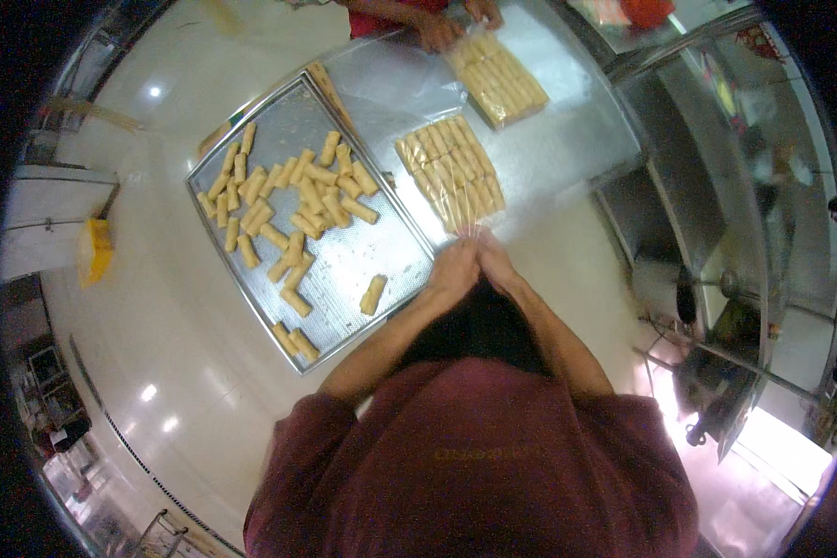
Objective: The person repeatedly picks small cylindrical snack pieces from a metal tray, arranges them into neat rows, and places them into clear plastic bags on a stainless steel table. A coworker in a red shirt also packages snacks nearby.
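Observation:
A clear plastic bag [453, 174] packed with rows of pale rolls lies flat on the metal table, its mouth drawn together towards me. My left hand [458, 264] and my right hand [494, 259] meet at that gathered end, both closed on the plastic. Left of the bag, a perforated metal tray [342, 258] holds many loose rolls [314, 195], mostly in its upper and middle part. One small clump of rolls [372, 295] sits apart near the tray's lower right edge.
Across the table [565, 146], another person's hands [441, 31] are at the end of a second bag of rolls [502, 80]. Clear plastic sheeting [418, 94] lies near them. Metal shelving [697, 174] stands to the right, and a yellow object [96, 250] is far left.

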The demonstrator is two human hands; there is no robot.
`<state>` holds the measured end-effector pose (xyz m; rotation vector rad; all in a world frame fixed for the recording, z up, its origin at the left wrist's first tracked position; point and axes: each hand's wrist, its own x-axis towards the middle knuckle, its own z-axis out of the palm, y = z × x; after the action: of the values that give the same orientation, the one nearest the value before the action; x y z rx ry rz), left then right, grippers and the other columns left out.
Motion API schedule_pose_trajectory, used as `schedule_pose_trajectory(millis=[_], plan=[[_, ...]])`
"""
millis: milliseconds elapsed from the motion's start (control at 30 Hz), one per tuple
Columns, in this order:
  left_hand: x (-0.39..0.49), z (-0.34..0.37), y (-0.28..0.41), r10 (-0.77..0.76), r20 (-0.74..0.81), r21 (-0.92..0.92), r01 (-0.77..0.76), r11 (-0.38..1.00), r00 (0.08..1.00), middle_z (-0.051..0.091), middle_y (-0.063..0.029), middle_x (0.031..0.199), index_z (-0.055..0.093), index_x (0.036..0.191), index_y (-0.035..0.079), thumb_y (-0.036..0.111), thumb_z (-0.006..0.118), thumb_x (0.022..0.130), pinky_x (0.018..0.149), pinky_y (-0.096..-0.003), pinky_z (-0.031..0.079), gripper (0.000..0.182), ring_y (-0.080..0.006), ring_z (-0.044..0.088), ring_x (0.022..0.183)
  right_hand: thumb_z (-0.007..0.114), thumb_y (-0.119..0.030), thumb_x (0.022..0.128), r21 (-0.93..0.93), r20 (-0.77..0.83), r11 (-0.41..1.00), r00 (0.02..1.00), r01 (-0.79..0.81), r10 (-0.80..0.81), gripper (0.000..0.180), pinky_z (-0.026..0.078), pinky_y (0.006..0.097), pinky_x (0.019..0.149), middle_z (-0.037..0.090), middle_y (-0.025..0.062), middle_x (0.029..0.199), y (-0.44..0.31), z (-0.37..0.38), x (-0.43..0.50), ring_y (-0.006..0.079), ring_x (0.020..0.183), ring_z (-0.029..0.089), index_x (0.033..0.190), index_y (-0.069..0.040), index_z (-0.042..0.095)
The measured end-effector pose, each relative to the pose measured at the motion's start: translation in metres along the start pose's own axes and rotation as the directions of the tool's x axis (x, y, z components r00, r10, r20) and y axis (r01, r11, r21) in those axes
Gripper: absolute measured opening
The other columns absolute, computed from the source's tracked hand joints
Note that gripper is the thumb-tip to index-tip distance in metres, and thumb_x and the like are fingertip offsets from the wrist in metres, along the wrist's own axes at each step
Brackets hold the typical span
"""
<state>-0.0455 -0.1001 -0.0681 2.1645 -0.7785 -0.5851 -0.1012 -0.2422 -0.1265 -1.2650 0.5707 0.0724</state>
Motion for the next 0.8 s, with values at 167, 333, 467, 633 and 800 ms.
schedule_pose_trajectory(millis=[167,333,467,633,800], plan=[[-0.004,0.001,0.005,-0.038,-0.025,0.026,0.039,0.999,0.999,0.069,-0.0318,0.114,0.062,0.125,-0.006,0.004,0.067,0.094,0.094,-0.0622,0.056,0.033,-0.0534,0.068,0.106,0.06,-0.01,0.111,0.018,-0.102,0.987,0.981,-0.162,0.163,0.026,0.054,0.0369,0.106,0.069,0.0107,0.123,-0.009,-0.004,0.003,0.0218,0.116,0.065,0.136,-0.002,0.062],[0.0,0.003,0.006,-0.111,0.071,0.01,0.111,0.994,0.991,0.063,-0.0327,0.118,0.057,0.125,-0.005,0.012,0.072,0.094,0.094,-0.0625,0.054,0.039,-0.0537,0.065,0.109,0.065,-0.007,0.106,0.217,0.079,0.957,0.981,-0.192,0.179,0.04,0.056,0.0375,0.102,0.068,0.0113,0.134,0.005,-0.024,0.009,0.0211,0.119,0.066,0.145,-0.005,0.057],[0.002,0.024,0.012,-0.152,-0.24,-0.055,0.143,0.988,0.959,0.042,-0.0334,0.141,0.046,0.133,-0.01,0.026,0.081,0.089,0.117,-0.059,0.037,0.066,-0.051,0.041,0.134,0.065,-0.017,0.107,0.144,0.113,0.934,0.943,-0.327,0.312,0.039,0.058,0.0418,0.1,0.068,0.0106,0.132,0.005,-0.058,-0.002,0.023,0.117,0.066,0.144,-0.007,0.058],[0.022,0.065,-0.01,-0.562,-0.286,-0.377,0.448,0.811,0.776,0.047,-0.0392,0.148,0.036,0.151,-0.019,0.027,0.073,0.095,0.124,-0.0567,0.033,0.081,-0.0516,0.043,0.143,0.055,-0.062,0.11,0.316,-0.054,0.821,0.855,-0.476,0.516,0.07,0.055,0.0506,0.114,0.066,0.0201,0.138,-0.015,-0.075,-0.038,0.0323,0.126,0.066,0.146,-0.002,0.055],[0.036,0.089,-0.044,-0.666,-0.165,-0.564,0.485,0.668,0.727,0.07,-0.0262,0.113,0.063,0.125,-0.014,0.012,0.076,0.097,0.089,-0.0454,0.059,0.04,-0.0352,0.072,0.103,0.039,-0.098,0.094,0.142,0.248,0.787,0.791,-0.601,0.559,0.121,0.056,0.0503,0.114,0.062,0.0267,0.143,-0.048,-0.085,-0.048,0.0349,0.133,0.065,0.158,0.005,0.044]])
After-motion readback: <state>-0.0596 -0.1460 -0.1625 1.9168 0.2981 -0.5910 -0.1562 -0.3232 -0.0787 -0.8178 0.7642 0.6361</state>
